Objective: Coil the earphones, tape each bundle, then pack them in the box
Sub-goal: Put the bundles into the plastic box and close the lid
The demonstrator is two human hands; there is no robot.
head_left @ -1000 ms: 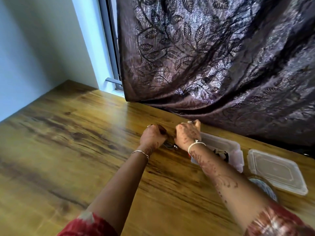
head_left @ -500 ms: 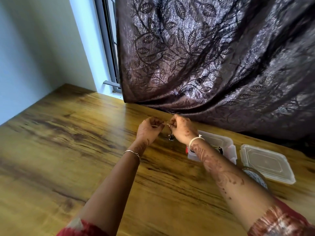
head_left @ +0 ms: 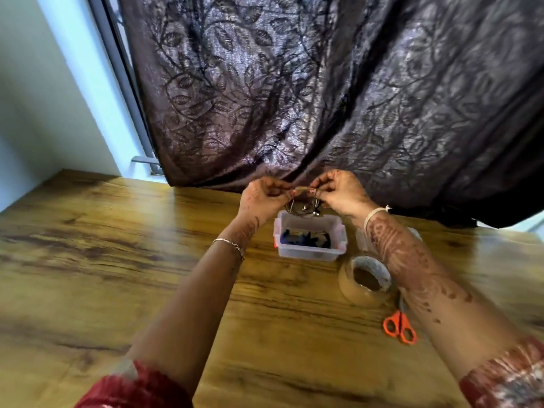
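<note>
Your coiled earphones (head_left: 303, 208) hang over the far rim of the open box (head_left: 309, 254), under a short tape strip (head_left: 302, 189); your left hand (head_left: 265, 198) pinches its left end, your right hand (head_left: 341, 191) its right end; the tape roll (head_left: 365, 293) sits right of the box, orange scissors (head_left: 400, 326) nearer, on the tabletop (head_left: 117, 260).

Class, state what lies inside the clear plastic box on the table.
The box holds dark blue and black items, too blurred to identify. Whatever lies beneath them is covered.
</note>
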